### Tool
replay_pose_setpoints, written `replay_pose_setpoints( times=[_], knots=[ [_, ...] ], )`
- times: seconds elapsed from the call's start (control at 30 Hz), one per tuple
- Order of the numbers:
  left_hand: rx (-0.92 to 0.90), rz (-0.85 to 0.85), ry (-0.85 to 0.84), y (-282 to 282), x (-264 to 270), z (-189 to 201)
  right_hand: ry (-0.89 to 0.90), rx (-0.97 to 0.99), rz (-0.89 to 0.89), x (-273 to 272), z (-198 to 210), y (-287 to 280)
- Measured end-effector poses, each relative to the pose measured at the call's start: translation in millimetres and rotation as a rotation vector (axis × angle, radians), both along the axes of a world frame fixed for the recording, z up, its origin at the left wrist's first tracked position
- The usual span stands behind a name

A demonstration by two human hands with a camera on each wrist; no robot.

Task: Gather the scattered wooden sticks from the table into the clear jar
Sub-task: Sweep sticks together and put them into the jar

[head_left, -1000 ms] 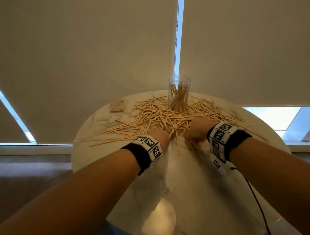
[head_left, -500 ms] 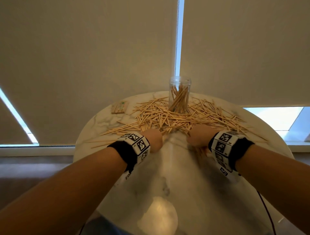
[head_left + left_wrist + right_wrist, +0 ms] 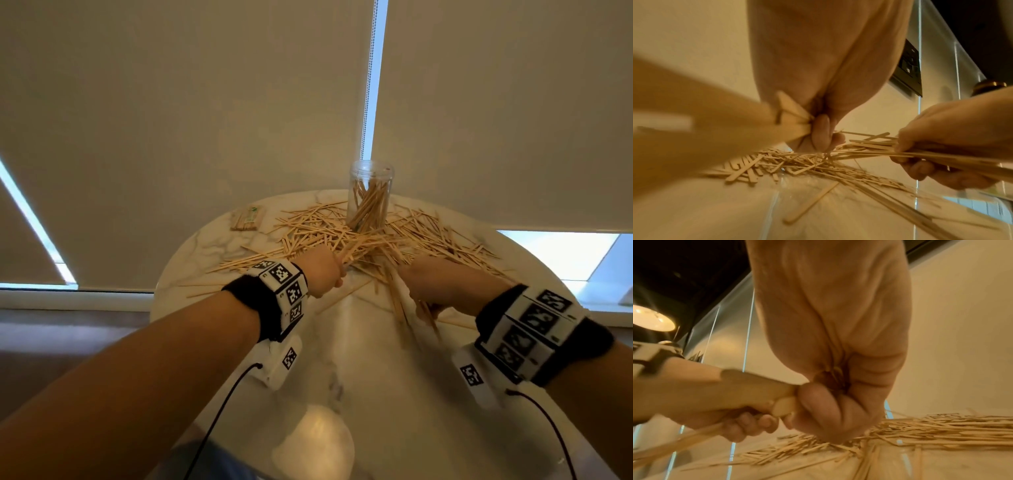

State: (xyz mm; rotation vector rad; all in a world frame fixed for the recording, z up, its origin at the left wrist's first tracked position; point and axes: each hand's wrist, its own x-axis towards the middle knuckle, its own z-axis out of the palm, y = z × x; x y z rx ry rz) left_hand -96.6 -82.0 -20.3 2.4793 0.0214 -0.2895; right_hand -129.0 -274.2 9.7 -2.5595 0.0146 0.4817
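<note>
A heap of thin wooden sticks point(image 3: 346, 236) lies scattered across the far half of a round marble table point(image 3: 359, 377). Behind the heap stands the clear jar point(image 3: 370, 195), upright and open, with several sticks leaning inside it. My left hand point(image 3: 323, 270) grips a bundle of sticks point(image 3: 715, 129) at the heap's near edge. My right hand point(image 3: 442, 284) grips its own bundle of sticks point(image 3: 402, 305), which points back toward me. In the left wrist view the right hand point(image 3: 941, 146) holds sticks just right of the left hand's curled fingers point(image 3: 821, 134). In the right wrist view, fingers point(image 3: 818, 407) wrap a blurred bundle.
A small flat packet of sticks point(image 3: 248, 217) lies at the table's far left. Roller blinds point(image 3: 205, 120) hang right behind the table. Cables run from both wrist bands along the arms. A bright reflection point(image 3: 315, 442) sits on the table's near part.
Both hands have closed round bundles of sticks and lifted them a little off the near edge of the heap. The right hand's bundle now trails toward me.
</note>
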Motion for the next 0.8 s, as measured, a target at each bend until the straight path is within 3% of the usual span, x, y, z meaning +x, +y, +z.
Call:
replay_pose_setpoints(
  times=[0.13,0.3,0.53,0.7,0.8],
  knots=[
    [-0.226,0.032,0.017,-1,9,1,-0.074,0.050,-0.013,-15,3,5],
    [-0.616,0.248,0.075,-7,9,4,-0.241,0.060,0.010,-20,4,11],
    [-0.737,0.053,0.039,-30,23,5,-0.324,0.171,0.034,-7,-3,42],
    [-0.746,0.237,-0.105,-29,49,-9,-0.310,0.273,0.060,15,-2,62],
    [-0.786,0.323,-0.156,-16,61,-12,-0.368,0.128,0.153,35,-5,62]
  ],
)
